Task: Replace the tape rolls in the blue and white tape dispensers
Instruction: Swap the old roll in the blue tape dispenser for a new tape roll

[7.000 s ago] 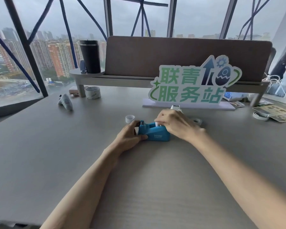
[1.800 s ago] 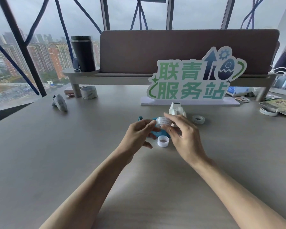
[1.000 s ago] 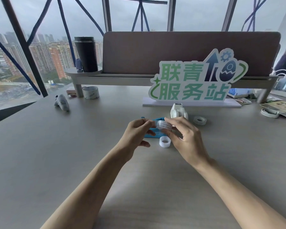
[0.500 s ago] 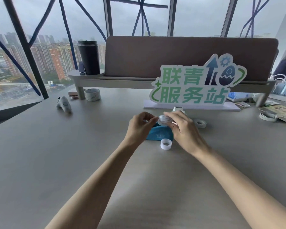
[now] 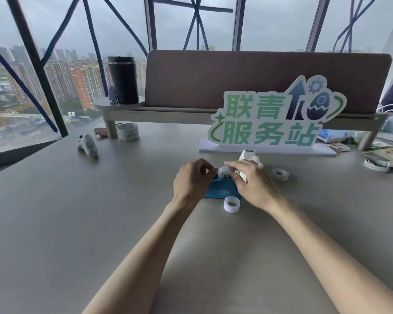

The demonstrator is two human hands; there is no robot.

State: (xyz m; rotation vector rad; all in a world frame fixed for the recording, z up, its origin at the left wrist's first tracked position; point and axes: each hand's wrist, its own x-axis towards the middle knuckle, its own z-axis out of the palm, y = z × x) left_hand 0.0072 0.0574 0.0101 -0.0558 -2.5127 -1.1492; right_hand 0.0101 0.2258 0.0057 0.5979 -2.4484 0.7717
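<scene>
Tape roll point(image 5: 224, 171) sits pinched between my two hands right above the blue dispenser point(image 5: 221, 191), which rests on the worktop point(image 5: 123, 223) in front of me. My left hand point(image 5: 192, 182) is closed on the roll's near side with thumb and forefinger; my right hand point(image 5: 251, 184) grips its other side from above, fingers curled over it. I judge the roll light and stiff but slick on its outer face, so I would take it by the flat sides or through the core, keeping off the sticky edge. The dispenser looks light too and may skid when the roll is pressed into its cradle, so one hand should steady the body.

An empty core point(image 5: 232, 204) stands just before the dispenser, close under my right wrist, easy to knock. The white dispenser point(image 5: 247, 156) is just behind my right hand, partly hidden. A spare roll point(image 5: 280, 174) lies to the right, near the green sign point(image 5: 275, 118).
</scene>
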